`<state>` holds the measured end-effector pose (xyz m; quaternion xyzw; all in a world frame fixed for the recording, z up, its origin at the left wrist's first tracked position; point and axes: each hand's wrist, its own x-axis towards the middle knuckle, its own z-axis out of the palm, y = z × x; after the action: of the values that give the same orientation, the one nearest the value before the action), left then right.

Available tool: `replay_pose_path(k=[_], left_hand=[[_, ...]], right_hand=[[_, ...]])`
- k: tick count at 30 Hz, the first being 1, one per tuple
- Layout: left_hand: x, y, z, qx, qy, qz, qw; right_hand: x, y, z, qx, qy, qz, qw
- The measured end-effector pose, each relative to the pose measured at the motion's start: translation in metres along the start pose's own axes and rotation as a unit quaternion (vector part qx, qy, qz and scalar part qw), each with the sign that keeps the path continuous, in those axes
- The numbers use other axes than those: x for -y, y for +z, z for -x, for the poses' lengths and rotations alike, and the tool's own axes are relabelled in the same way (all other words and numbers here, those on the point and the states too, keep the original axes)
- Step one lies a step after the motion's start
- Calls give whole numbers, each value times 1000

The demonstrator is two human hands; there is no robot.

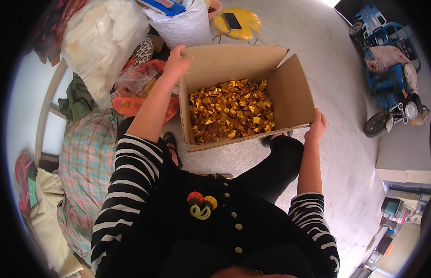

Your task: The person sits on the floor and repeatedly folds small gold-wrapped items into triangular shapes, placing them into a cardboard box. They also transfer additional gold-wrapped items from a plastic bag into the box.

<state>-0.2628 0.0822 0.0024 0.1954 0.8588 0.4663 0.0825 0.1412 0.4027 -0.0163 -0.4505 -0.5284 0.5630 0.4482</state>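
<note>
An open cardboard box (293,92) stands before me between my feet. Many small folded pieces of shiny gold paper (233,109) cover its bottom. My left hand (177,64) grips the top edge of the box at its far left corner, thumb on the inner side. At the near right corner, my right hand (317,125) holds the edge of the right flap. Most of its fingers are hidden behind the cardboard.
Left of the box are a red plastic bag (142,104), a white sack (182,29) and a large pale bundle (104,41). A yellow stool (248,22) carries a phone (232,21). Checked cloth (87,173) lies at my left. A blue three-wheeled vehicle (385,76) stands far right.
</note>
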Motion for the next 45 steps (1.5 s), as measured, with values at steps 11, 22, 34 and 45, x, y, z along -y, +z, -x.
replay_pose_path(k=[11, 22, 34, 45], left_hand=[[22, -30, 67, -41, -125, 238, 962], [49, -41, 255, 57, -201, 384, 900], [36, -57, 135, 65, -177, 388, 902], [2, -41, 107, 102, -81, 263, 956]], right_hand=[[2, -49, -13, 43, 147, -22, 988], [-5, -70, 37, 273, 46, 367, 888], [-48, -37, 57, 123, 1, 309, 943], [-59, -41, 63, 118, 32, 348, 930]])
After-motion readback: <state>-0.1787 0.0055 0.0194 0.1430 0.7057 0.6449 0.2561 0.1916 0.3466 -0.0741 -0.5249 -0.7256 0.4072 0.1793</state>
